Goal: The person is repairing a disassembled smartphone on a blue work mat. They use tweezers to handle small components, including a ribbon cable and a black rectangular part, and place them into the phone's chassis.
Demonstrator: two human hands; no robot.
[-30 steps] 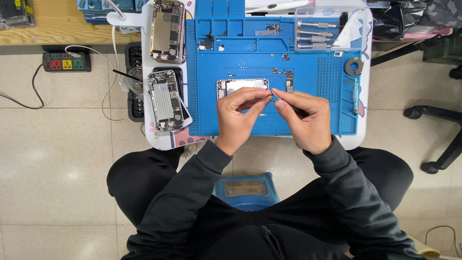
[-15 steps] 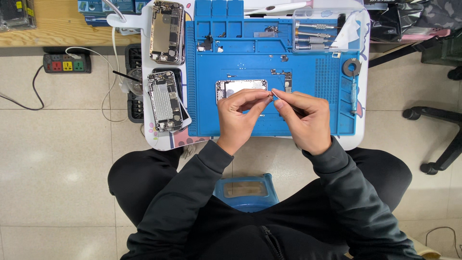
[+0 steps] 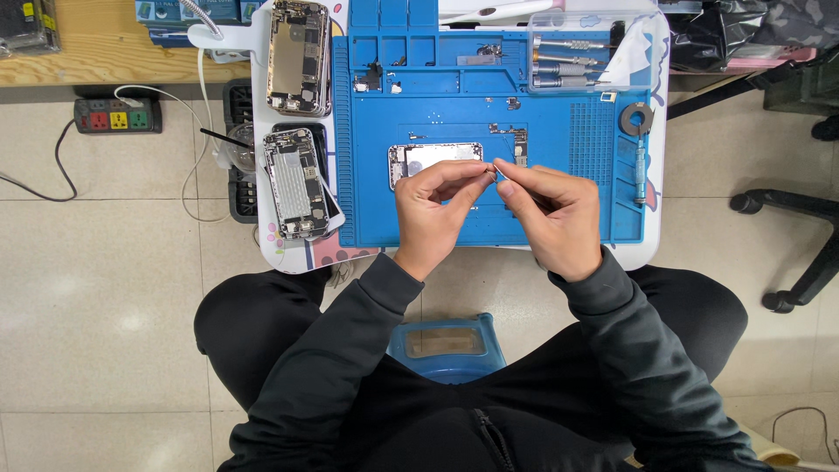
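Observation:
My left hand (image 3: 433, 210) and my right hand (image 3: 551, 210) meet fingertip to fingertip above a blue work mat (image 3: 559, 131). Between the thumbs and forefingers I pinch a tiny part (image 3: 491, 171), too small to identify. Just behind the hands lies an opened phone body (image 3: 434, 158) on the mat, partly covered by my left fingers. A few small loose parts (image 3: 517, 144) sit on the mat next to it.
Two opened phone housings (image 3: 298, 57) (image 3: 295, 183) lie at the small white table's left side. A clear box of screwdriver bits (image 3: 572, 52) stands at the back right, with a tape roll (image 3: 636, 118) and screwdriver (image 3: 640, 175) on the right. A power strip (image 3: 118, 115) lies on the floor at left, a chair base (image 3: 795, 236) at right.
Both hands stay together over the mat with only slight finger movement; nothing else has visibly shifted.

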